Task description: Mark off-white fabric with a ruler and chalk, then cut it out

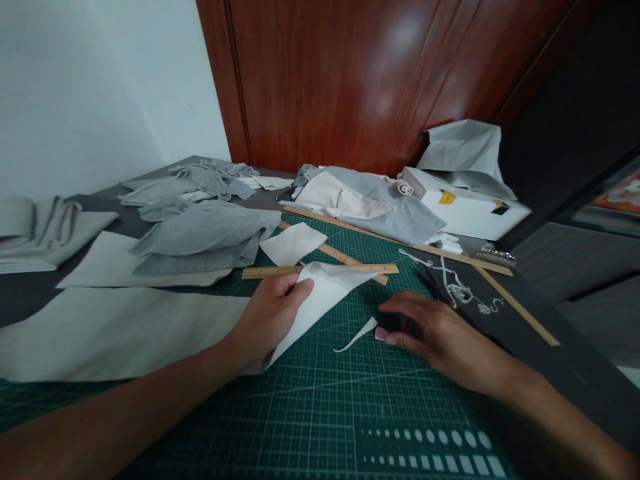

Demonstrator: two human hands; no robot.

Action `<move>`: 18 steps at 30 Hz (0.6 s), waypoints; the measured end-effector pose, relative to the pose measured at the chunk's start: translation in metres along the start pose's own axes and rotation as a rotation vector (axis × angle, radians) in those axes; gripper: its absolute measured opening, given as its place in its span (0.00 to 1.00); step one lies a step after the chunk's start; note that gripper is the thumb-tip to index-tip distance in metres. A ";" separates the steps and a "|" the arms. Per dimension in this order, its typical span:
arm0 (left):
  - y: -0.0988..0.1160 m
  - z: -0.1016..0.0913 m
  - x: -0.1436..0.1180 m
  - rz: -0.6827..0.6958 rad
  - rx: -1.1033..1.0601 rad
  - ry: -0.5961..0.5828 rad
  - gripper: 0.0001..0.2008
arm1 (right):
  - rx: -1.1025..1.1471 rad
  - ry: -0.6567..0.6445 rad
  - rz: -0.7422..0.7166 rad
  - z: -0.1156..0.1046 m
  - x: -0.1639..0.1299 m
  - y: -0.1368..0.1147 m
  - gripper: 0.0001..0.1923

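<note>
Left hand (273,313) pinches the white triangular fabric piece (325,293) mid-frame on the green gridded cutting mat (320,400); right hand (430,330) curls over a thin white offcut strip (356,337). Loose grip there, so the fabric could slide off-grid.

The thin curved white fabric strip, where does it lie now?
In the head view the thin curved white fabric strip lies on the green cutting mat, between the left hand and the right hand, touching the right fingertips.

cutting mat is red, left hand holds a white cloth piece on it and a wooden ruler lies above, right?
Not quite: the cutting mat is green, not red, as the head view shows. The left hand does hold the white cloth piece on it, the wooden ruler above.
</note>
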State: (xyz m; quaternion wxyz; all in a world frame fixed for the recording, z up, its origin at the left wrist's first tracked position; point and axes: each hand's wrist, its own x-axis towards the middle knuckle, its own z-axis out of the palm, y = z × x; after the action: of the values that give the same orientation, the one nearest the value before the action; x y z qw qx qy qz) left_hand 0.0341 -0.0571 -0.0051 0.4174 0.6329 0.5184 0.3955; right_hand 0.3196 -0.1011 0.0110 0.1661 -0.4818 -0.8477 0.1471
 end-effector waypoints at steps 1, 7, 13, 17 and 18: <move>-0.001 0.000 0.000 -0.022 -0.015 0.000 0.17 | 0.018 -0.051 -0.006 0.004 -0.002 0.004 0.16; -0.004 0.002 0.000 -0.087 -0.064 -0.023 0.19 | 0.068 -0.104 -0.078 0.016 0.014 0.005 0.08; -0.005 -0.004 -0.007 -0.074 -0.051 -0.016 0.18 | 0.044 -0.115 -0.141 0.014 0.019 0.002 0.08; -0.004 -0.008 -0.013 0.201 0.226 -0.073 0.20 | -0.068 -0.092 -0.135 0.009 0.019 0.014 0.08; -0.003 -0.008 -0.016 0.306 0.318 -0.128 0.19 | -0.112 -0.070 -0.123 0.006 0.021 0.022 0.09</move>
State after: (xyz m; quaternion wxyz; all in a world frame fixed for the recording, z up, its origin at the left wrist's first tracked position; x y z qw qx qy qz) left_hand 0.0236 -0.0718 -0.0067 0.2798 0.7858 0.4446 0.3265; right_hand 0.3234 -0.0728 -0.0006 0.1182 -0.4319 -0.8879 0.1058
